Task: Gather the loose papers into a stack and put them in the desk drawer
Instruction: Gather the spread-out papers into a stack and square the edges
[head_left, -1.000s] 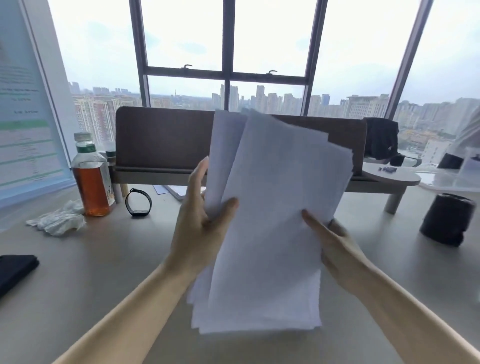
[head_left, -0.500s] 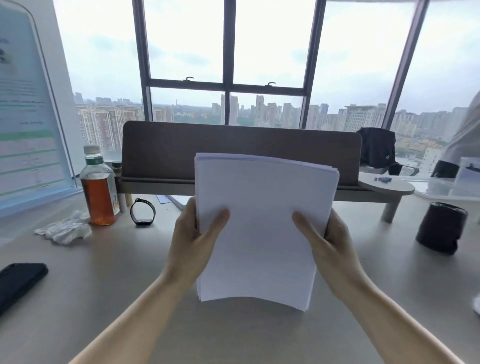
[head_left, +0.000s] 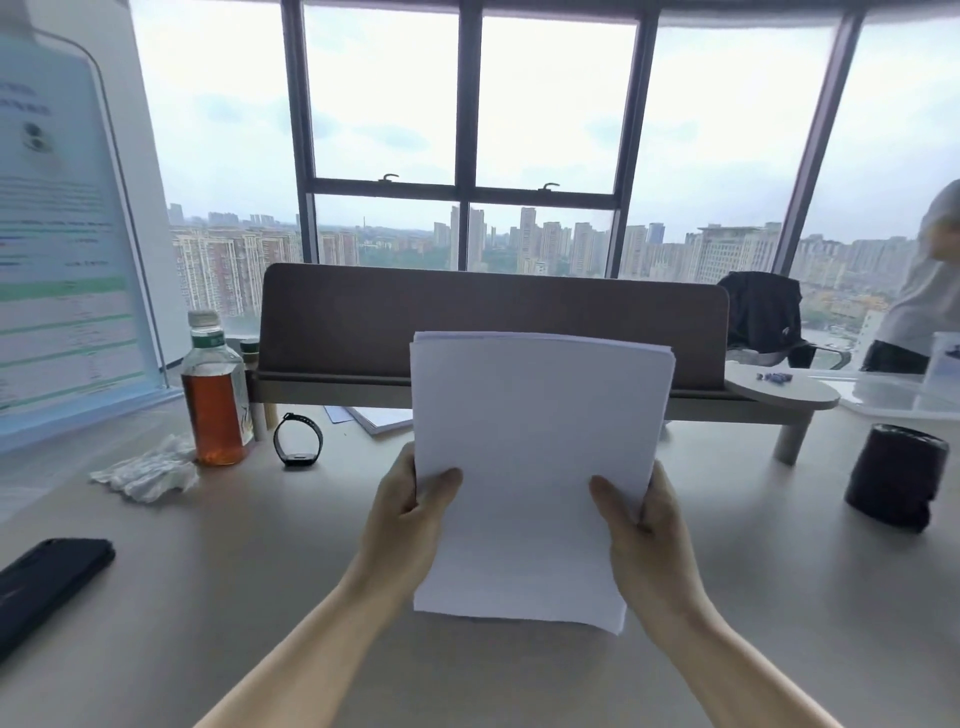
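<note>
A squared-up stack of white papers (head_left: 530, 457) stands upright on its bottom edge on the grey desk (head_left: 234, 597), in the middle of the view. My left hand (head_left: 402, 525) grips its left side, thumb across the front sheet. My right hand (head_left: 649, 530) grips the right side the same way. The sheets' top edges line up closely. Another sheet or pad (head_left: 382, 418) lies flat under the brown shelf behind the stack. No drawer is in view.
A brown shelf with a back panel (head_left: 363, 332) runs behind the papers. At the left are a tea bottle (head_left: 215, 400), a wristband (head_left: 297, 441), crumpled tissue (head_left: 148, 473) and a dark phone (head_left: 47, 582). A black cylinder (head_left: 896, 475) sits right; a person (head_left: 930, 291) stands far right.
The fanned, uneven sheets have been squared into one even stack. The stack has dropped lower, its bottom edge now on the desk, and both hands sit lower on its sides.
</note>
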